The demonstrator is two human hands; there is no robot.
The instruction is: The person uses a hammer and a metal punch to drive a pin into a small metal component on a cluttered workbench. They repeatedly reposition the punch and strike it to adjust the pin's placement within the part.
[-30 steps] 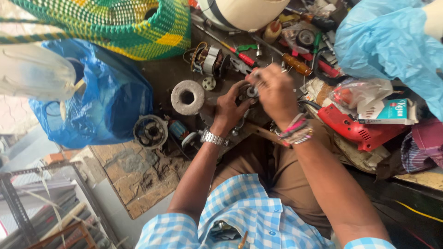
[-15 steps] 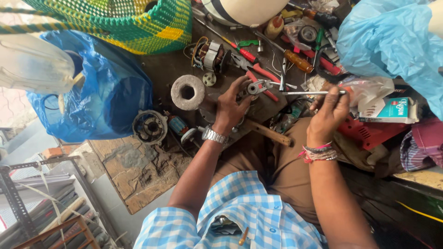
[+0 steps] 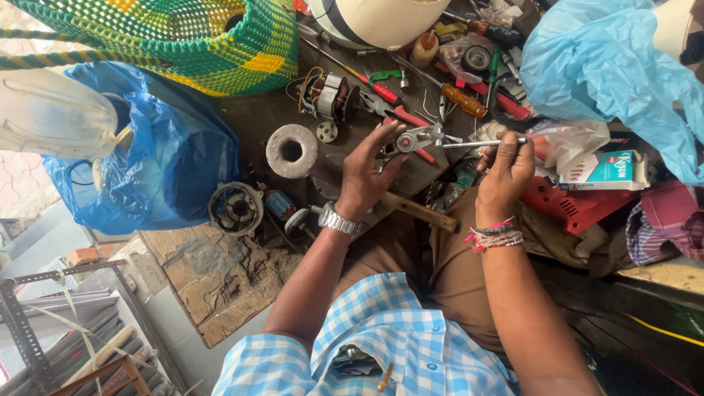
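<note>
Over a cluttered dark workbench (image 3: 257, 117), the left hand (image 3: 367, 172) pinches a small grey metal part (image 3: 414, 138) between thumb and fingertips. At three o'clock from it, the right hand (image 3: 506, 172) is curled around a thin steel-shafted tool (image 3: 477, 144). Red-handled pliers (image 3: 400, 110) lie at twelve o'clock, a grey stone ring (image 3: 291, 151) at nine, a wooden hammer handle (image 3: 414, 211) crossing beneath.

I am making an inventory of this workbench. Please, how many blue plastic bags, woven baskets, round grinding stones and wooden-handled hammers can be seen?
Blue plastic bags: 2, the dark blue bag and the light blue bag
Woven basket: 1
Round grinding stone: 1
Wooden-handled hammer: 1
Total: 5
</note>
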